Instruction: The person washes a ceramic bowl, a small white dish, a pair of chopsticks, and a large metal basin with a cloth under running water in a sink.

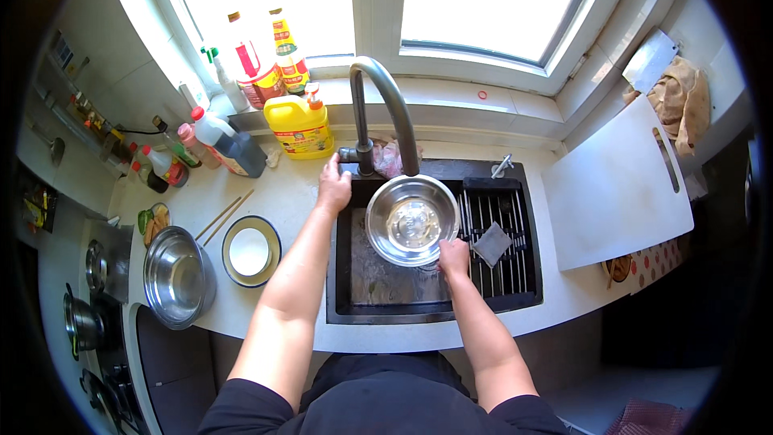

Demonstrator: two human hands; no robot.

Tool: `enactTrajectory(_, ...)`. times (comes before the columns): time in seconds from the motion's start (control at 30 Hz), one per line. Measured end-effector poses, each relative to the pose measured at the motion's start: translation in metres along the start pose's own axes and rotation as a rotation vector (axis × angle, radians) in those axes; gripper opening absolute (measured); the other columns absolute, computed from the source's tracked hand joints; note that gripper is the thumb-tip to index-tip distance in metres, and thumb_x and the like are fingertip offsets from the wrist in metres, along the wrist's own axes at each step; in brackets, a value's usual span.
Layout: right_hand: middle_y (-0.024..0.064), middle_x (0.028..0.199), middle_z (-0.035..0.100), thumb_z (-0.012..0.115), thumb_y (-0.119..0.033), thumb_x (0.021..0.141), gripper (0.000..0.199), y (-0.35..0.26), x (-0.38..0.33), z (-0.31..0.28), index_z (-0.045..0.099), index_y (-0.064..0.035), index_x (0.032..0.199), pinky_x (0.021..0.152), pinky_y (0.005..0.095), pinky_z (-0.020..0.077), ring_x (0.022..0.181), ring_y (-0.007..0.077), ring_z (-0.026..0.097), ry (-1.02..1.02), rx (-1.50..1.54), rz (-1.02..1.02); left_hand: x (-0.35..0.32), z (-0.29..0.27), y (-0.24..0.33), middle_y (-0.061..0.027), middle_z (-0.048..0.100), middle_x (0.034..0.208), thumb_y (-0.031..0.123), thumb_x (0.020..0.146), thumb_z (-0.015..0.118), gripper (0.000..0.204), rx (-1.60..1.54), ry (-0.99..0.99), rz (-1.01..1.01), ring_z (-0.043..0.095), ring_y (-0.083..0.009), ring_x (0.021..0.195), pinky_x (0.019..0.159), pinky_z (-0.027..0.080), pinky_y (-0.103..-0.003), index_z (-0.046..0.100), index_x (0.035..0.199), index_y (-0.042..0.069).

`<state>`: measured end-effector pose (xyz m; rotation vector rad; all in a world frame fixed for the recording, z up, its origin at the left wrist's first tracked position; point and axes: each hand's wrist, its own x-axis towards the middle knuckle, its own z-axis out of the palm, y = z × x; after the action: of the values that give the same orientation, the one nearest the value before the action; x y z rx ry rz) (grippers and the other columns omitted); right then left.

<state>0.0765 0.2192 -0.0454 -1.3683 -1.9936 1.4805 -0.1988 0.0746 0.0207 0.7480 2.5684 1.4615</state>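
A shiny metal bowl (376, 220) is held over the dark sink (344, 274), right below the spout of the tall grey faucet (390, 101). My right hand (454, 258) grips its near right rim, fingers closed. Bright glints show in the bowl's bottom; I cannot tell how much water is in it. At the faucet's base, my left hand (334, 185) has its fingers on the side handle (348, 155). A roll-up drying rack (507, 242) covers the sink's right part, with a grey square pad (492, 244) lying on it.
Left on the counter stand a larger metal bowl (179, 278), a rimmed bowl with a white bowl (250, 252) inside, and chopsticks (225, 217). A yellow jug (299, 127) and several bottles line the back. A white cutting board (616, 189) leans at the right.
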Motion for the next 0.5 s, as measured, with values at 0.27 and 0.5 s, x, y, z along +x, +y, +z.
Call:
enactTrajectory(0.27,0.0111,0.050,0.053,0.052,-0.015,0.074,0.023,-0.034,-0.032,-0.002,0.057,0.0051,0.065,0.034,0.0306,0.0442,0.038,0.0173,0.052,-0.047,0.213,0.247,0.000,-0.023,-0.013,-0.0225,0.036,0.136,0.033,0.084,0.058,0.070,0.010,0.044,-0.217,0.036,-0.0316,0.125,0.102,0.030,-0.035,0.027,0.137,0.000)
enactTrajectory(0.5,0.0128,0.052,0.055,0.051,-0.014,0.074,0.024,-0.030,-0.030,-0.005,0.058,0.0075,0.067,0.034,0.0310,0.0455,0.038,0.0182,0.053,-0.085,0.230,0.263,-0.001,-0.006,-0.008,-0.0020,0.064,0.088,0.014,0.090,0.052,0.023,-0.360,0.035,0.019,0.058,-0.0082,0.080,0.073,0.046,-0.022,0.063,0.105,0.000)
